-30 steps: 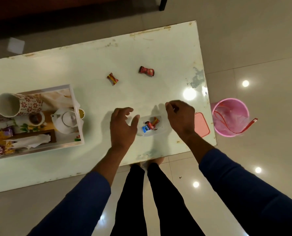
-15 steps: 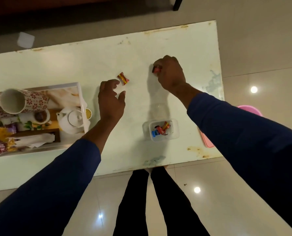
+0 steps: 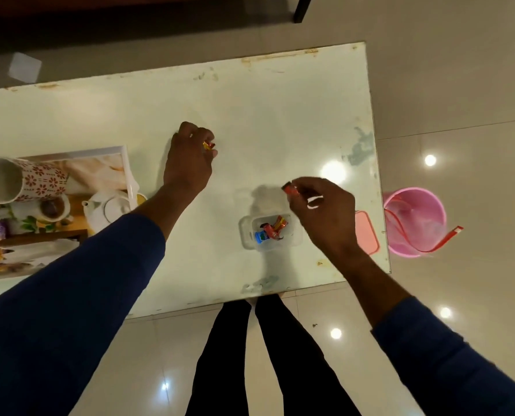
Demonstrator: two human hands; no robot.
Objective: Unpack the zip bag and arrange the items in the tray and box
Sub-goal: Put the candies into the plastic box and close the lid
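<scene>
While I watch from above, the clear box point(image 3: 270, 233) serves as my landmark.
Left hand: my left hand point(image 3: 187, 163), well left of the box and further in, pinches a red-and-yellow candy point(image 3: 209, 145) in closed fingertips.
Right hand: my right hand point(image 3: 322, 209) hangs over the box's right rim, gripping a red candy point(image 3: 290, 189).
Box: open, wrapped candies inside.
Lid: pink lid point(image 3: 366, 232) right of the box, at the table point(image 3: 265, 121) edge.
Tray: tray point(image 3: 123, 151) far left (packet print unreadable).
Room: bare tabletop beyond the box.
</scene>
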